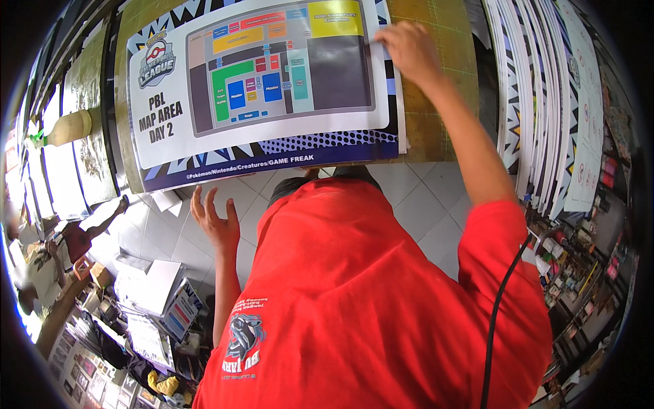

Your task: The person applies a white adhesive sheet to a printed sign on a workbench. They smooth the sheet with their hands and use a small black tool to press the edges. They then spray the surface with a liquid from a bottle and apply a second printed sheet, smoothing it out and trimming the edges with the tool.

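Note:
A large printed map board [163, 102] lies on the worktable in front of me, with coloured blocks on a grey floor plan and a dark blue band along its near edge. My right hand [412, 51] is over the board's right edge, fingers curled and pressed together at the tips. Whatever lies between those fingertips is too small to make out. Just off the board's near left edge hangs my left hand [218, 221], fingers apart and holding nothing. At the right, the board's edge looks layered, as if another sheet lies beneath it.
The worktable [443, 129] has a worn yellow-green top. Many white printed panels [545, 102] stand in a row at the right. A bottle with a green cap [68, 128] is at the left. Papers and boxes [153, 290] crowd the floor at lower left.

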`<state>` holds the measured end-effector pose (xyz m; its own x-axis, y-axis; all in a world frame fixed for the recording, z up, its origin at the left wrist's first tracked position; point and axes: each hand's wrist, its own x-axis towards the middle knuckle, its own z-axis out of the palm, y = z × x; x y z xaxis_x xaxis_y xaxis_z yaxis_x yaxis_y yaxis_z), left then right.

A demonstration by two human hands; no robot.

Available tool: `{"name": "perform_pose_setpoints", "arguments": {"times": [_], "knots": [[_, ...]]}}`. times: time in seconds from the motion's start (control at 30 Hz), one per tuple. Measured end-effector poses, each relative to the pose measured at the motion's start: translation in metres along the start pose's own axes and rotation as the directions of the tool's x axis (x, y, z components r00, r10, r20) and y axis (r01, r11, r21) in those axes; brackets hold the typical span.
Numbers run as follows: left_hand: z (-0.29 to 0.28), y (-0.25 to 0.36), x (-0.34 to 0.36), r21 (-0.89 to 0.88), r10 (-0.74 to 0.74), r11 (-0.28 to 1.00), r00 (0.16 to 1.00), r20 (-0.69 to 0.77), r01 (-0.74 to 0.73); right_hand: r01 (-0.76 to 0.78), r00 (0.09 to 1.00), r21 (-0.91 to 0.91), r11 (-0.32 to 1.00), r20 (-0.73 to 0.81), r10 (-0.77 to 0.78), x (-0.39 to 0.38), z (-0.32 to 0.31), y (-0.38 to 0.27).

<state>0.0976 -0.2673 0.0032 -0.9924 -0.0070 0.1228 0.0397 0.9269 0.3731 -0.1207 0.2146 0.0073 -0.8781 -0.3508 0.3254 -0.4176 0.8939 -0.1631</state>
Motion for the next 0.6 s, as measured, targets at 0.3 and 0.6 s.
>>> {"name": "perform_pose_setpoints", "arguments": {"times": [0.3, 0.6], "knots": [[-0.012, -0.032, 0.025, -0.016, 0.084, 0.996, 0.996, -0.024, -0.084, -0.095, 0.979, 0.103, 0.99, 0.191, 0.074, -0.154, -0.053, -0.124], [-0.02, -0.028, 0.028, 0.003, 0.204, 0.979, 0.972, -0.115, -0.206, -0.636, 0.707, 0.302, 0.71, -0.141, 0.693, -0.173, -0.086, -0.121]]}}
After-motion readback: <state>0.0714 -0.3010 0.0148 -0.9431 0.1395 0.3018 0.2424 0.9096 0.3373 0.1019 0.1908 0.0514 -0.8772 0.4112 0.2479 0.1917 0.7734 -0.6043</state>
